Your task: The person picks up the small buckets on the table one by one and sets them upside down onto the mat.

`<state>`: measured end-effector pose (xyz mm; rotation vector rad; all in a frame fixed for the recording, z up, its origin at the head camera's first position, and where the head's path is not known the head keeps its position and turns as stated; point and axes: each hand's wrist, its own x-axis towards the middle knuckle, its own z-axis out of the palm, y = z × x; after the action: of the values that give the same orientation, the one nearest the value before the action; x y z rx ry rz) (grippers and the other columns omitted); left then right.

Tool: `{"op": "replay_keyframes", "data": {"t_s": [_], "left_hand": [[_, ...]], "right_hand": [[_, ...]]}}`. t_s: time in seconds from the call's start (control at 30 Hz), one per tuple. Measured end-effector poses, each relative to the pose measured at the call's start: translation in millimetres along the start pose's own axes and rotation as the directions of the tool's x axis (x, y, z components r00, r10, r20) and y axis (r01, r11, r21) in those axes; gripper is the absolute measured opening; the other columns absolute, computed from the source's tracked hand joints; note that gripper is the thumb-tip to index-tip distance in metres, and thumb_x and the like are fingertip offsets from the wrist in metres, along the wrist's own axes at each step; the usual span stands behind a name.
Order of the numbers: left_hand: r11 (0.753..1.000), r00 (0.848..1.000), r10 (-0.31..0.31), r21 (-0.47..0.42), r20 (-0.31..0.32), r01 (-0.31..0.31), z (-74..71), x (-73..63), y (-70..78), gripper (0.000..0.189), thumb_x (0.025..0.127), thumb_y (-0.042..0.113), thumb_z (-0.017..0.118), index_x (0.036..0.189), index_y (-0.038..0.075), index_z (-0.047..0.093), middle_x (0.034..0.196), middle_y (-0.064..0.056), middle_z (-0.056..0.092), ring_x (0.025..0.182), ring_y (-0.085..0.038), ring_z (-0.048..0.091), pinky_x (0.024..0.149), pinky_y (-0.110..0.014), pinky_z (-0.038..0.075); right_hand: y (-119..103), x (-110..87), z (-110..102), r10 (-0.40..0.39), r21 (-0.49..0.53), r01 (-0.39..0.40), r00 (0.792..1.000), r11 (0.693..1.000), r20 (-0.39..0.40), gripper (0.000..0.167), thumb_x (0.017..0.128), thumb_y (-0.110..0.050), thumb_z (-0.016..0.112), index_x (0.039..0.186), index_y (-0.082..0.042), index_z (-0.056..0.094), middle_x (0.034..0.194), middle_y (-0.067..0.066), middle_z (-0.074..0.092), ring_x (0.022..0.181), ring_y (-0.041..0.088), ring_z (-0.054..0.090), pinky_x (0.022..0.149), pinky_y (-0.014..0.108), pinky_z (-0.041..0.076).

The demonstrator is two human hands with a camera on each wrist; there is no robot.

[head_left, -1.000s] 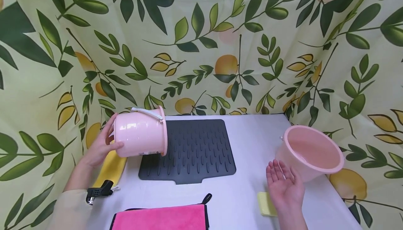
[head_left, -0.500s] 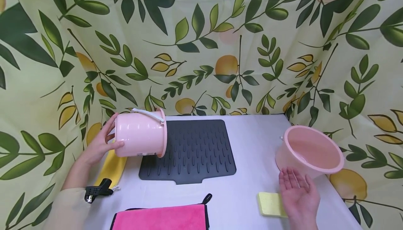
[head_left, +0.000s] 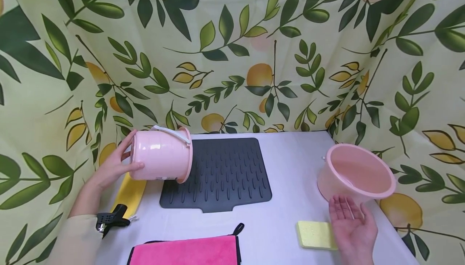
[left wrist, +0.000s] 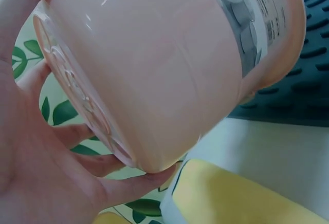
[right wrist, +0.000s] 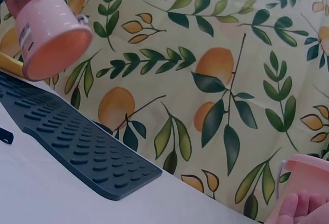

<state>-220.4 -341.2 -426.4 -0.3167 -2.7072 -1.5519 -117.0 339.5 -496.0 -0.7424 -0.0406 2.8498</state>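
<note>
My left hand (head_left: 110, 168) grips a pink bucket (head_left: 160, 156) by its base, thumb and fingers spread around the bottom edge. The bucket lies sideways in the air, its mouth facing right over the dark ribbed mat (head_left: 225, 176). A white handle (head_left: 170, 131) rests along its top, and a printed label (left wrist: 257, 18) shows on its side in the left wrist view. Palm up with fingers extended, my right hand (head_left: 354, 226) overlaps the front of a second pink bucket (head_left: 332, 180) in the head view. That bucket stands upright at the table's right side. My right palm holds nothing.
Left of my right hand lies a pale yellow sponge (head_left: 316, 234). A folded bright pink cloth (head_left: 185, 253) is at the front edge. Below the held bucket is a yellow item (head_left: 131, 194). Leaf-patterned fabric (head_left: 232, 67) encloses the white table (head_left: 283, 176).
My right hand has moved right and slightly toward me, uncovering more of the sponge. The bucket in my left hand has tipped slightly downward at its mouth.
</note>
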Motion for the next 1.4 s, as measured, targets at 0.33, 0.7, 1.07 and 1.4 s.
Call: {"op": "replay_keyframes", "data": {"t_s": [0.33, 0.7, 1.07, 1.4], "left_hand": [[0.996, 0.999, -0.033, 0.085, 0.028, 0.031, 3.9, 4.9, 7.1, 0.116, 0.093, 0.025, 0.083, 0.176, 0.033, 0.003, 0.176, -0.028, 0.012, 0.148, -0.066, 0.026, 0.106, -0.089, 0.029], [0.973, 0.997, 0.043, 0.224, 0.057, -0.055, 26.3, 26.9, 38.8, 0.119, 0.088, 0.036, 0.091, 0.176, 0.027, 0.012, 0.171, -0.028, 0.025, 0.148, -0.054, 0.034, 0.108, -0.080, 0.040], [0.893, 0.997, -0.036, 0.450, 0.062, 0.005, 54.7, 30.2, 74.2, 0.123, 0.079, 0.060, 0.092, 0.175, 0.023, 0.023, 0.168, -0.040, 0.017, 0.137, -0.069, 0.040, 0.096, -0.077, 0.051], [0.831, 0.995, -0.094, 0.553, 0.046, 0.053, 76.2, 44.1, 88.2, 0.120, 0.078, 0.069, 0.086, 0.174, 0.029, 0.026, 0.171, -0.037, 0.013, 0.136, -0.073, 0.034, 0.090, -0.079, 0.052]], "right_hand": [[0, 1.8, 7, -0.058, -0.019, 0.056, 0.994, 0.998, -0.097, 0.033, 0.104, -0.028, 0.072, 0.130, -0.016, 0.056, 0.130, 0.006, 0.059, 0.122, 0.025, 0.061, 0.117, 0.042, 0.045], [-9, 2.7, 4, -0.096, 0.017, 0.098, 0.991, 0.995, -0.089, 0.036, 0.102, -0.029, 0.075, 0.132, -0.020, 0.057, 0.133, 0.003, 0.060, 0.126, 0.023, 0.061, 0.117, 0.040, 0.045], [-16, 2.6, 5, -0.087, 0.036, 0.091, 0.991, 0.995, -0.107, 0.032, 0.101, -0.026, 0.075, 0.128, -0.018, 0.058, 0.127, 0.005, 0.061, 0.121, 0.025, 0.063, 0.116, 0.041, 0.046], [-26, 2.0, 9, -0.108, 0.029, 0.111, 0.989, 0.993, -0.098, 0.034, 0.098, -0.019, 0.077, 0.125, -0.018, 0.056, 0.125, 0.005, 0.061, 0.117, 0.025, 0.063, 0.114, 0.040, 0.047]]}}
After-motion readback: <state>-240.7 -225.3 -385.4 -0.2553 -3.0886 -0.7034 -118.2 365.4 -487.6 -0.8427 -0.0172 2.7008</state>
